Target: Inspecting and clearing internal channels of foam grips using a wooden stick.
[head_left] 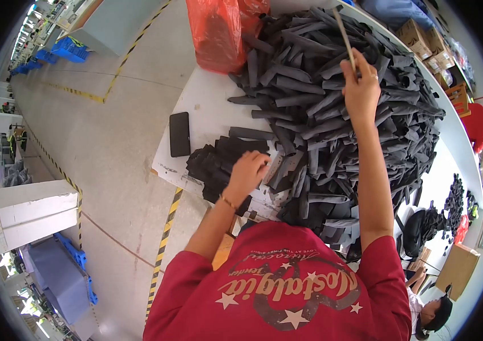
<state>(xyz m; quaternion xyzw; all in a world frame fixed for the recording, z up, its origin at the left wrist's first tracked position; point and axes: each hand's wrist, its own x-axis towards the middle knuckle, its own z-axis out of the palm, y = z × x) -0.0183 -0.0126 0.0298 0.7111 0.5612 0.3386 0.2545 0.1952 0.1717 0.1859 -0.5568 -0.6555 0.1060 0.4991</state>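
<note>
Dark grey strips (332,113) on a white table (207,102), red bag (219,31), black phone (179,133), yellow-black floor tape (164,238).

Bright, even daylight, soft shadows; fisheye bends the edges, where detail perhaps blurs slightly.

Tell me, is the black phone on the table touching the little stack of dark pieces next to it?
Apart. The head view shows a strip of bare white table between the phone and the stack of dark pieces.
</note>
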